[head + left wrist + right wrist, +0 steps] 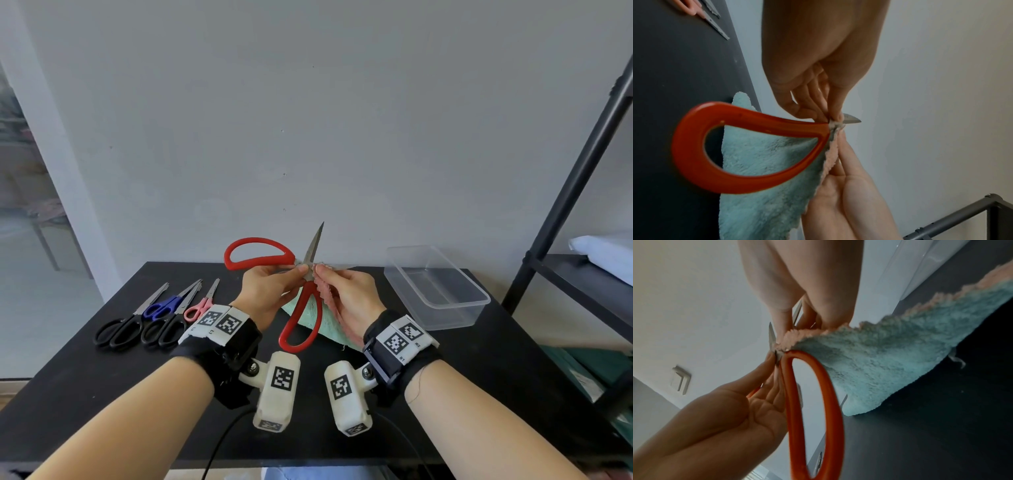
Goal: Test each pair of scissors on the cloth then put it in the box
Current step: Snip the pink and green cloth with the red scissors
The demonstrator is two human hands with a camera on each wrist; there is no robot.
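Red-handled scissors (258, 254) are held up over the black table (102, 383), handles spread wide, one blade pointing up. My left hand (301, 272) pinches them at the pivot, also seen in the left wrist view (829, 117). My right hand (320, 273) pinches the edge of a teal and pink cloth (330, 320) right at the blades (772, 335); the cloth (890, 356) hangs down to the table. One red handle loop (748, 146) lies in front of the cloth (766, 164). A clear plastic box (435, 289) stands to the right with nothing in it.
Several other scissors lie in a row at the left: a black pair (120, 330), a blue pair (161, 308), another black pair (164, 334) and a small pink pair (198, 308). A black metal shelf (565, 192) stands at the right, close to the table.
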